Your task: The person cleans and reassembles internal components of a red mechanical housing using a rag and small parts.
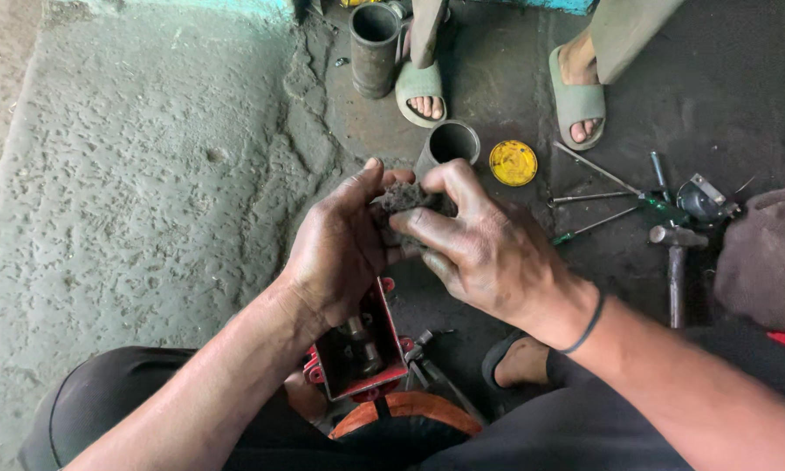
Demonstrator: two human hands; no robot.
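While a dark wad of greasy rag (407, 202) is pinched between left hand (340, 253) and right hand (484, 249) at frame centre, an even pull is advised, well above the red housing (362, 349).

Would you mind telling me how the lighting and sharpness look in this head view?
Head view: soft, even daylight, no glare; hands, left and right, sharp around the dark wad; right floor murky; hammer and tin clear.
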